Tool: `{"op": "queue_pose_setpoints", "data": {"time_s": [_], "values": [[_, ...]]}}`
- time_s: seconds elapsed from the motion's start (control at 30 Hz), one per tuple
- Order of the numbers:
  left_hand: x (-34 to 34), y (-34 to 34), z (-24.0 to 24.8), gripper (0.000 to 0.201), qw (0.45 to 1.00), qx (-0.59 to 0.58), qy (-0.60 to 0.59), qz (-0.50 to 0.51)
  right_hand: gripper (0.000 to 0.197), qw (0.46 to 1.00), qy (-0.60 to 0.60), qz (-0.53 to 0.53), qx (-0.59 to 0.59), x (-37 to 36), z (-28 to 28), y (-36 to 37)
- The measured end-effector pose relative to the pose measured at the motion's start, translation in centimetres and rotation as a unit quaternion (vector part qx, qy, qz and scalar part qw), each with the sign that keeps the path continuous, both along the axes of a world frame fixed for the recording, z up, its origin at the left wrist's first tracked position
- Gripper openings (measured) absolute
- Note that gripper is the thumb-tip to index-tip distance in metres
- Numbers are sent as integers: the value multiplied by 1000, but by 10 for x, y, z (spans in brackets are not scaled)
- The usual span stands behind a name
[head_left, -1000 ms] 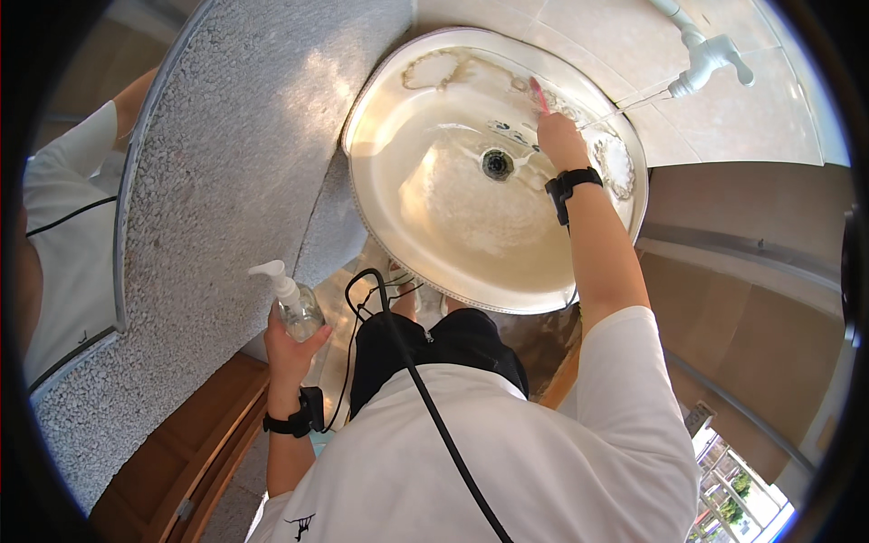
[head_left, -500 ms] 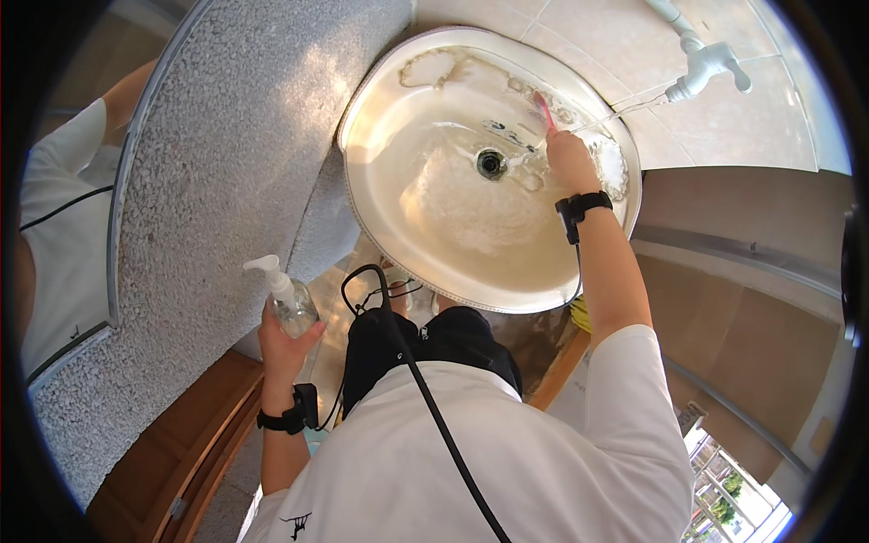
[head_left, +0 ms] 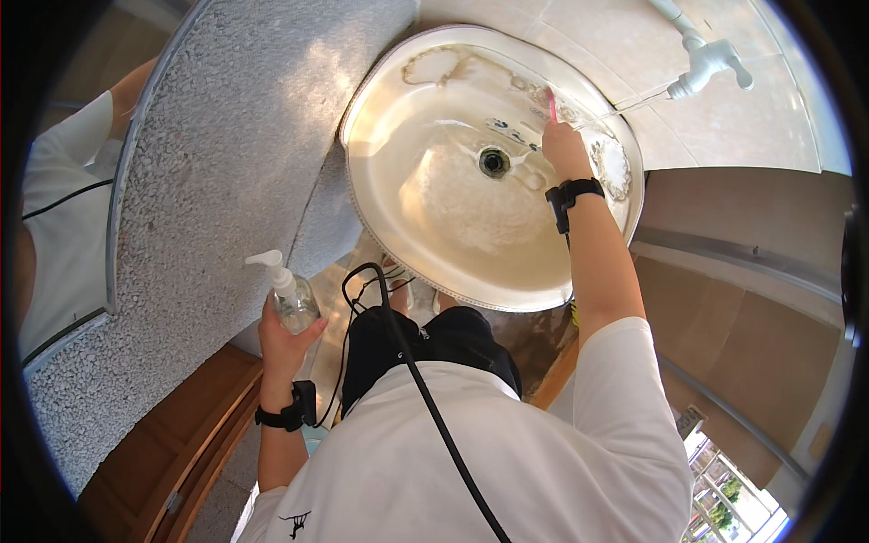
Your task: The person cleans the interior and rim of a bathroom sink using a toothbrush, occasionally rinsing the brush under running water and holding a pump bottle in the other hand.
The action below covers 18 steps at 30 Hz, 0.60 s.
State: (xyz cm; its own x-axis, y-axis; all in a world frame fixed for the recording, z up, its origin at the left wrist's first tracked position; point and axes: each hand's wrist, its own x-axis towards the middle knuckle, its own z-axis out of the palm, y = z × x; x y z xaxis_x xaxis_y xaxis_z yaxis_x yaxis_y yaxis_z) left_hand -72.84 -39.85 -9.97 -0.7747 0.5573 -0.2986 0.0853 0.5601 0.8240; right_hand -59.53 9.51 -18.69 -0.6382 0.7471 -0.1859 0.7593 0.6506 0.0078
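Note:
My right hand [head_left: 566, 151] is over the right side of a stained white sink [head_left: 380, 195], its fingers wrapped round a pink toothbrush [head_left: 552, 106]. The brush's far end points toward the sink's back rim. From a white tap [head_left: 708, 68] on the wall a thin stream of water falls near that hand and runs toward the dark drain [head_left: 493, 163]. Off to the left of the sink, my left hand [head_left: 288, 342] grips a clear pump bottle [head_left: 297, 306] with a white pump top, held upright. My fingers partly cover both things.
A rough pebbled wall [head_left: 217, 172] with a mirror [head_left: 77, 217] rises at the left. A black cable [head_left: 412, 362] hangs down my front. Brown wooden doors [head_left: 172, 434] stand at lower left, and tiles [head_left: 588, 41] line the wall behind the sink.
My right hand has shifted slightly left and away from me with the toothbrush, which now stands more upright in the picture. My left hand and the pump bottle have barely moved.

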Motion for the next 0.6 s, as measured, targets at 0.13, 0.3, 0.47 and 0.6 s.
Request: {"op": "queue_pose_setpoints", "data": {"time_s": [0.13, 0.3, 0.47, 0.6], "values": [[3, 3, 1, 63, 1000, 0, 9, -6, 28, 999, -47, 3, -10, 9, 17, 4], [5, 7, 3, 61, 1000, 6, -15, 6, 40, 993, 5, -67, -101, 1, 30, -22], [3, 16, 10, 59, 1000, 20, 6, -8, 45, 980, 85, -154, -94, 11, 12, 9], [8, 11, 9, 59, 1000, 6, 9, 5, 40, 986, 7, -113, -122, -28, 41, -32]]}}
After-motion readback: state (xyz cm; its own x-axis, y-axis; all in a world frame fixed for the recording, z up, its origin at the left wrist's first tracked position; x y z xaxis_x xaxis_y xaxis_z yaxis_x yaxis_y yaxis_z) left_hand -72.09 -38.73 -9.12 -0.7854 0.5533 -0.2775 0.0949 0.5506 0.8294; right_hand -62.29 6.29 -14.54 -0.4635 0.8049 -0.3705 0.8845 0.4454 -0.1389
